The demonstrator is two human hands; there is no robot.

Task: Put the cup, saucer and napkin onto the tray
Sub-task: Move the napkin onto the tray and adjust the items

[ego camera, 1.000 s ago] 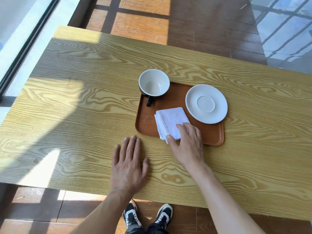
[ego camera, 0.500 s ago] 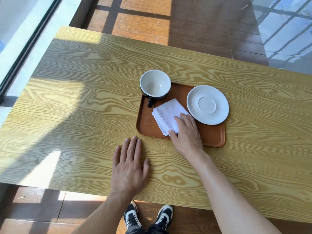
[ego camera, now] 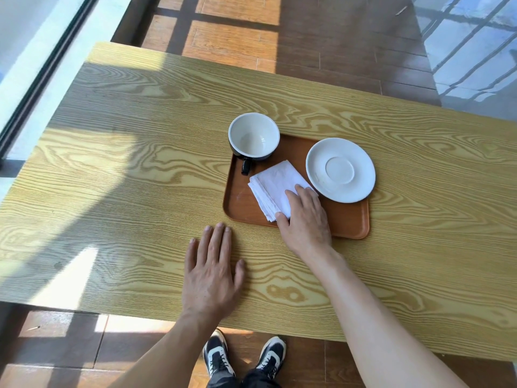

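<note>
The brown tray sits on the wooden bench. On it the cup (dark outside, pale inside, handle toward the near side) stands at the far-left corner, the white saucer at the far right. The folded napkin lies between them. The right hand rests flat on the napkin's near corner, fingers extended. The left hand lies spread, palm down, on the bench near the tray's left corner.

A café-like room: wooden table, serving tray, tiled floor.
</note>
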